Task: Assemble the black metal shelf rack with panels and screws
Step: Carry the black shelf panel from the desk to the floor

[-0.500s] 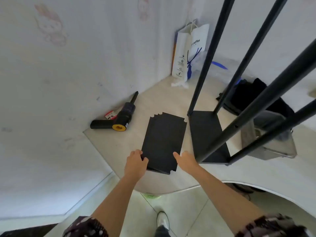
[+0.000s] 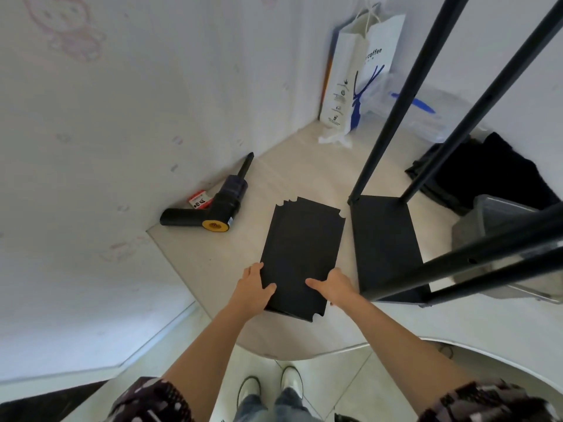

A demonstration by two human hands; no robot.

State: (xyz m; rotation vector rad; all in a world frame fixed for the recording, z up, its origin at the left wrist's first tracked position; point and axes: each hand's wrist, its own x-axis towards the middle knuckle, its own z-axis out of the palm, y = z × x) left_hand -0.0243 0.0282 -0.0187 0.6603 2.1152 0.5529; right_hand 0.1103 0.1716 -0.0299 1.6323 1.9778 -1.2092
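Observation:
A stack of black metal shelf panels (image 2: 301,251) with notched corners lies on the pale table (image 2: 304,166). My left hand (image 2: 253,289) grips the near left edge of the stack, thumb on top. My right hand (image 2: 333,287) holds the near right edge, thumb laid on the top panel. To the right stands the part-built black rack: a bottom shelf panel (image 2: 385,239) with black upright poles (image 2: 393,120) rising toward the camera.
A black electric screwdriver (image 2: 219,205) with a yellow end lies at the left by the wall, next to a small red-and-white box (image 2: 199,201). A white paper bag (image 2: 355,74) stands at the back. Dark cloth (image 2: 487,178) and a grey bin (image 2: 499,214) sit at the right.
Both hands have closed further onto the near edge of the panel stack, thumbs now lying on the top panel. The stack looks roughly where it was.

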